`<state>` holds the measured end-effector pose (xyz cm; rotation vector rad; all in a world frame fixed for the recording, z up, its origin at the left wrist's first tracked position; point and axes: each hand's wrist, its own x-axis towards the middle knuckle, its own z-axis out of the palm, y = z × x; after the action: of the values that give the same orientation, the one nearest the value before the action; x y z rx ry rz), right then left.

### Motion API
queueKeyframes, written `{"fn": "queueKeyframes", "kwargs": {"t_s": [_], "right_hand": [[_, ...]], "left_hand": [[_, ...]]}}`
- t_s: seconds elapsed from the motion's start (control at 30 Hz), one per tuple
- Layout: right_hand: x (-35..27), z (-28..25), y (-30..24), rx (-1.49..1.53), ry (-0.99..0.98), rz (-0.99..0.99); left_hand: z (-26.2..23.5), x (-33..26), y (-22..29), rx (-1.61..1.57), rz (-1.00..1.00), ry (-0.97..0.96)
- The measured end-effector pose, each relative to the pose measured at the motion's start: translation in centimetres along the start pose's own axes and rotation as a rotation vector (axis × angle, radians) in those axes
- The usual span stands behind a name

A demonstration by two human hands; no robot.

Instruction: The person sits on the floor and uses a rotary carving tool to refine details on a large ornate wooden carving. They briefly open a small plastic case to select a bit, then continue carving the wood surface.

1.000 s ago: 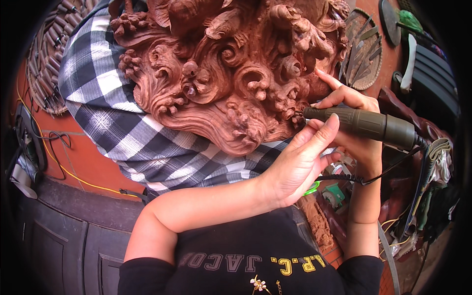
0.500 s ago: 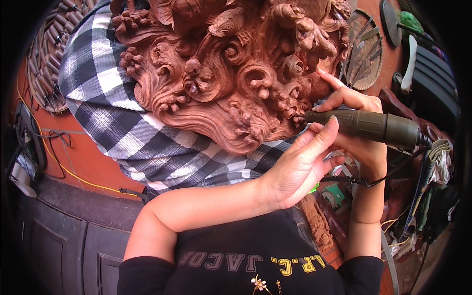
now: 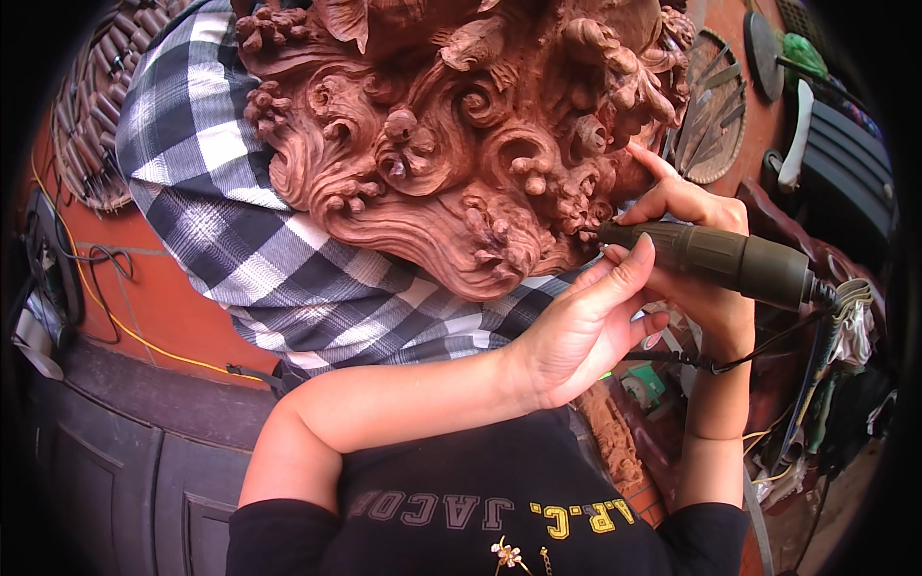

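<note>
A reddish-brown wood carving (image 3: 413, 221) of swirls, curls and small knobs lies across checked cloth in front of me. My right hand (image 3: 696, 216) is closed around a dark olive rotary carving tool (image 3: 730, 257), with one finger stretched against the carving's right side. The tool's narrow nose points left at a knobby cluster on the lower right edge; its bit is too small to make out. From below, my left hand (image 3: 586, 331) reaches in, thumb against the tool's nose and the other fingers curled, partly hidden behind it.
Wooden-handled tools (image 3: 96, 125) fill a round basket at the far left. Another woven tray (image 3: 715, 115) at the right holds flat blades. A coiled black cord (image 3: 672, 357) trails from the rotary tool. A yellow cable (image 3: 144, 338) crosses the red floor. Checked cloth (image 3: 221, 182) surrounds the carving.
The carving has shifted slightly to the right in view. The rotary tool's rear end has dipped a little, with its nose still at the lower right edge. Both hands keep their hold.
</note>
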<state>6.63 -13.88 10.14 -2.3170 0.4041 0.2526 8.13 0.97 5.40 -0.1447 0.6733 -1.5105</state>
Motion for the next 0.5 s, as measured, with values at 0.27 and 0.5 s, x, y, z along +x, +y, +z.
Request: {"fn": "queueKeyframes", "kwargs": {"t_s": [0.27,0.5], "right_hand": [[-0.7,0.5,0.3,0.046,0.088,0.122],[-1.5,0.2,0.8,0.109,0.043,0.07]], "left_hand": [[0.2,0.8,0.2,0.073,0.028,0.004],[0.5,0.1,-0.6,0.099,0.024,0.083]]}}
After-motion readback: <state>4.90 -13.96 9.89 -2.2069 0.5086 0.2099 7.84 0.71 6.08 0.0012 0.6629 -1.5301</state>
